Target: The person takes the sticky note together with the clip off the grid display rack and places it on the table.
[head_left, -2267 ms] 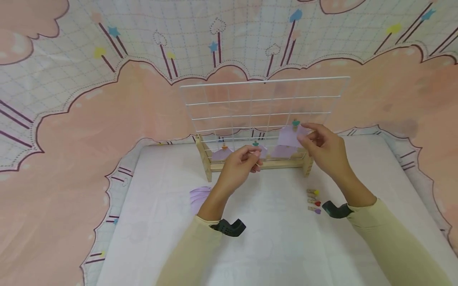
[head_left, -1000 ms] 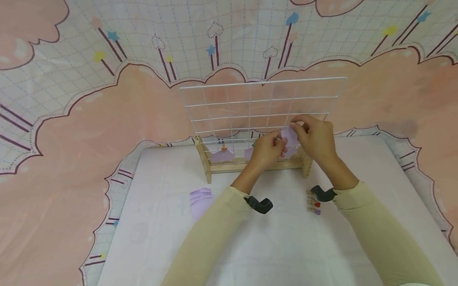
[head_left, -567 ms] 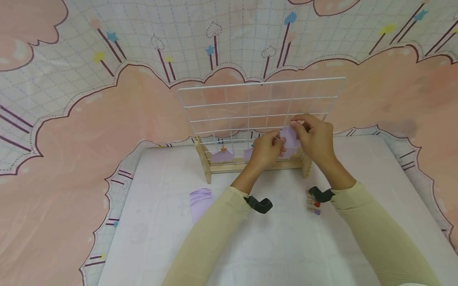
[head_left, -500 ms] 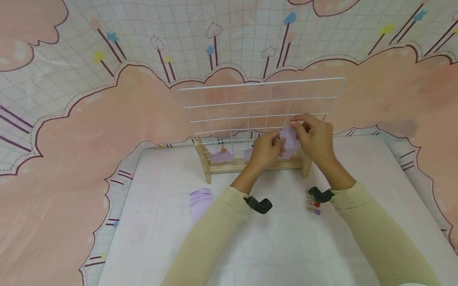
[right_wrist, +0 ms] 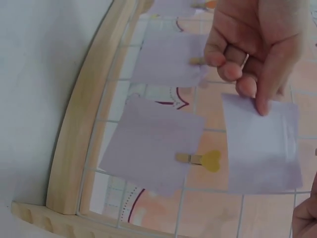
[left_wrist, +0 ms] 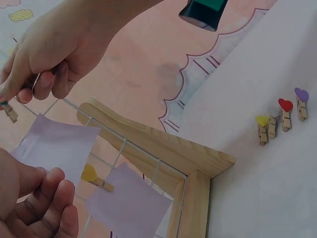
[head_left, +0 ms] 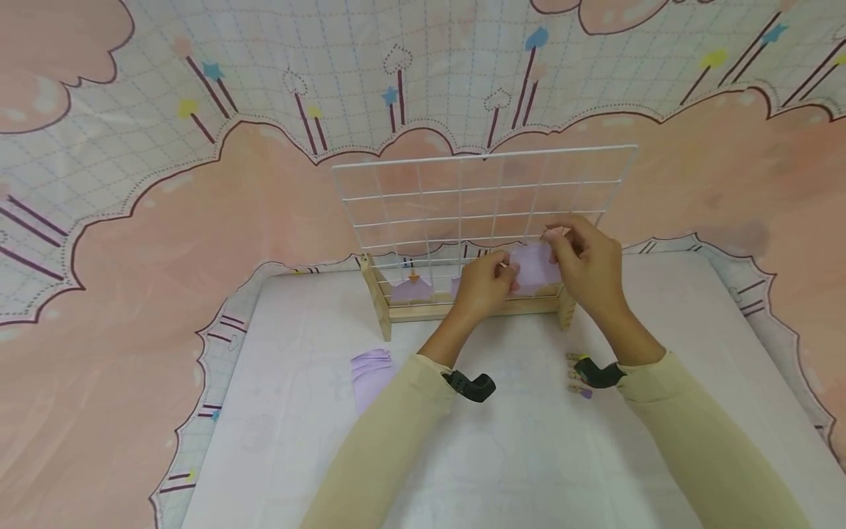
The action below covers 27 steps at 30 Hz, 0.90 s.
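Pink cloud backdrop, white table, both my hands up at the wire grid [head_left: 485, 198].

Lilac paper [head_left: 537, 266] hangs lower on the grid than half a second ago; my left hand [head_left: 481, 285] pinches its edge, my right hand [head_left: 590, 266] pinches the clip [left_wrist: 7, 110] on top. Spare clips [left_wrist: 280, 118] lie on the table [head_left: 529, 455].

We have open tabletop [head_left: 529, 455] in front of the wire grid [head_left: 485, 198]; its wooden stand [head_left: 463, 307] blocks the way forward. Loose clothespins [head_left: 576, 375] lie under our right wrist, lilac papers [head_left: 370, 367] to the left.
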Available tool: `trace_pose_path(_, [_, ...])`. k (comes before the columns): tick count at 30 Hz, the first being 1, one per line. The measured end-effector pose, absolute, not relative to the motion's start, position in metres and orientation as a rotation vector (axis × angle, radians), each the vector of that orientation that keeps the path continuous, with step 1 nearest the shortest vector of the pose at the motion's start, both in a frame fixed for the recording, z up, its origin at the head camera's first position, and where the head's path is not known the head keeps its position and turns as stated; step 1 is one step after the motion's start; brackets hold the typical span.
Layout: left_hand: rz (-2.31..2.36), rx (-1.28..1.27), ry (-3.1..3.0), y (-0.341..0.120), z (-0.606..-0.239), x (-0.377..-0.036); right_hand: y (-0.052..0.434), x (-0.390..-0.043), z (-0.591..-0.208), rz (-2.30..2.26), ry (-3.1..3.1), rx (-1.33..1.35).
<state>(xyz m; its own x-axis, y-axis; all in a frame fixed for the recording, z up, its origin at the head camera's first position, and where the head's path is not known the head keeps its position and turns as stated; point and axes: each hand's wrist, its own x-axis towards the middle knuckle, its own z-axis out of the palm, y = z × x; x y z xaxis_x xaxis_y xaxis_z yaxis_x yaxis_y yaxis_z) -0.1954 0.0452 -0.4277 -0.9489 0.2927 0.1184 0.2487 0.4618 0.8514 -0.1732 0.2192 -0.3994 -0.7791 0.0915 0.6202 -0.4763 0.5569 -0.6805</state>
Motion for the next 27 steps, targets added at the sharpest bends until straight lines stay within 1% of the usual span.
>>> trace_pose_path(6, [1.537, 0.469, 2.656, 0.029, -0.431, -0.191, 0.226, -0.156, -0.4, 1.337, -2.277, 0.321])
trace_pose_path(12, [1.613, 0.469, 2.621, 0.008, -0.437, -0.184, 0.236, -0.14, -0.401, 1.526, -2.418, 0.2])
trace_pose_path(18, [1.665, 0.438, 2.596, -0.013, -0.441, -0.177, 0.244, -0.13, -0.406, 1.566, -2.485, 0.12])
trace_pose_path(27, [1.747, 0.315, 2.54, -0.043, -0.439, -0.162, 0.254, -0.118, -0.414, 1.579, -2.475, 0.157])
